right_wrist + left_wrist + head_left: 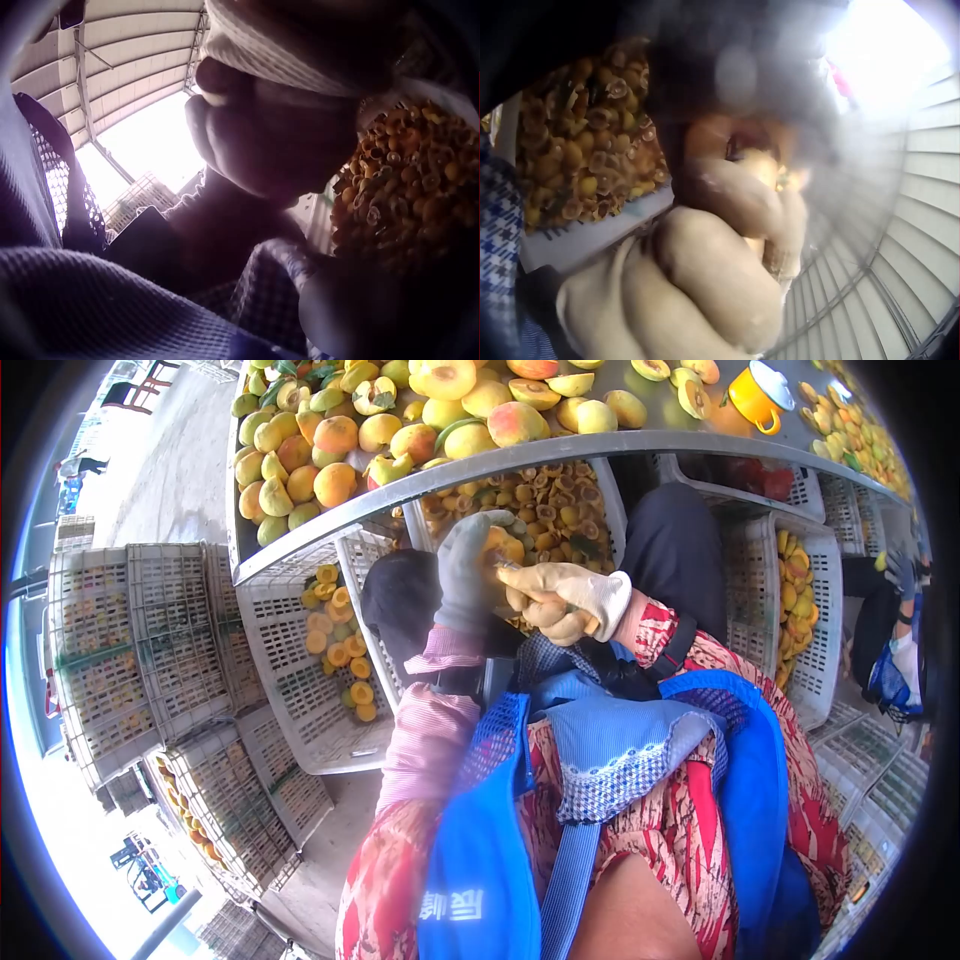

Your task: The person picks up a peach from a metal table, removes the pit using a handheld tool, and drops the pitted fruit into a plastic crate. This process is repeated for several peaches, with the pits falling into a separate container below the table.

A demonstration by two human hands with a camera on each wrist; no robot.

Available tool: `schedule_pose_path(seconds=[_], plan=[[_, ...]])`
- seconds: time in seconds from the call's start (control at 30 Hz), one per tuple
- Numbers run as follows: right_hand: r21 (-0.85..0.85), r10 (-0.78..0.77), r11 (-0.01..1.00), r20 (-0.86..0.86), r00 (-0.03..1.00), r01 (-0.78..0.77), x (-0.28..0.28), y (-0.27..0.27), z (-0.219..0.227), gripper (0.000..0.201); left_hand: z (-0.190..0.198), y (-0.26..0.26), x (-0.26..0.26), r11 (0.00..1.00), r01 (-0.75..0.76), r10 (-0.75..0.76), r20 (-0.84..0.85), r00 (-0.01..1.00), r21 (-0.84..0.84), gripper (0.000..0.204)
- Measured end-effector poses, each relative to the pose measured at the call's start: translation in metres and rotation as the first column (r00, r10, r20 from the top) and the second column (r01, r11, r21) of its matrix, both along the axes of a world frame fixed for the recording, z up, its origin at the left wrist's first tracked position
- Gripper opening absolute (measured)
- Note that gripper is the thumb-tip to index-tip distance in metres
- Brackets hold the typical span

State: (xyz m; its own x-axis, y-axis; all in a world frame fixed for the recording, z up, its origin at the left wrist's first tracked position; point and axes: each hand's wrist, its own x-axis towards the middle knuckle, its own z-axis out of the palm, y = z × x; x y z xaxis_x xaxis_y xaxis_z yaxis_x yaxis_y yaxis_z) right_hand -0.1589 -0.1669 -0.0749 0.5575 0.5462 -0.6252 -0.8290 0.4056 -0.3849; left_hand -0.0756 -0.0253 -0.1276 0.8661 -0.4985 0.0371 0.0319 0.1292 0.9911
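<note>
My left hand [463, 572], in a grey glove, grips an orange-yellow peach [504, 546] above a crate between the knees. In a cream glove, my right hand [565, 596] is curled round a small hand tool [591, 626] whose pale handle end pokes out below the fist; its working end is hidden at the fruit. The right fingertips are right at the peach. In the left wrist view, a dark hollow shows in the peach [705, 139], beside the curled right fingers. The right wrist view has the right fist in shadow.
Whole and halved peaches [335, 484] lie on a metal-edged table [560, 452] ahead, with a yellow mug [755, 400]. The crate [612, 500] below holds peach pieces and scraps. Crates of peach halves stand left [300, 745] and right [815, 670]. Another person's gloved hand [903, 575] is at far right.
</note>
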Motion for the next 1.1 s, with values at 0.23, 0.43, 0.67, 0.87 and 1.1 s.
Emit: schedule_pose_path(seconds=[0.23, 0.43, 0.67, 0.87, 1.1], plan=[[-0.932, 0.623, 0.311, 0.347, 0.701, 0.185, 0.004, 0.008, -0.028, 0.034, -0.067, -0.006, 0.003, 0.988, -0.143, 0.123, -0.250, 0.960, -0.064, 0.040], [-0.976, 0.737, -0.025, 0.128, 0.664, 0.217, 0.027, 0.011, -0.039, 0.025, -0.065, -0.001, 0.004, 0.954, -0.244, 0.207, 0.205, 0.957, 0.173, 0.046], [-0.868, 0.765, -0.014, 0.311, 0.565, 0.496, 0.016, 0.003, -0.097, 0.032, -0.042, 0.014, 0.008, 0.758, -0.433, 0.038, 0.630, 0.776, 0.488, 0.060], [-0.992, 0.896, -0.085, -0.116, 0.429, -0.090, -0.013, -0.007, -0.114, 0.035, 0.071, 0.123, 0.039, 0.670, -0.739, 0.680, 0.346, 0.647, 0.066, 0.058], [-0.991, 0.776, -0.005, -0.089, 0.624, -0.136, -0.003, -0.001, -0.066, 0.035, 0.093, 0.085, 0.116, 0.701, -0.626, 0.363, 0.585, 0.725, 0.341, 0.047]])
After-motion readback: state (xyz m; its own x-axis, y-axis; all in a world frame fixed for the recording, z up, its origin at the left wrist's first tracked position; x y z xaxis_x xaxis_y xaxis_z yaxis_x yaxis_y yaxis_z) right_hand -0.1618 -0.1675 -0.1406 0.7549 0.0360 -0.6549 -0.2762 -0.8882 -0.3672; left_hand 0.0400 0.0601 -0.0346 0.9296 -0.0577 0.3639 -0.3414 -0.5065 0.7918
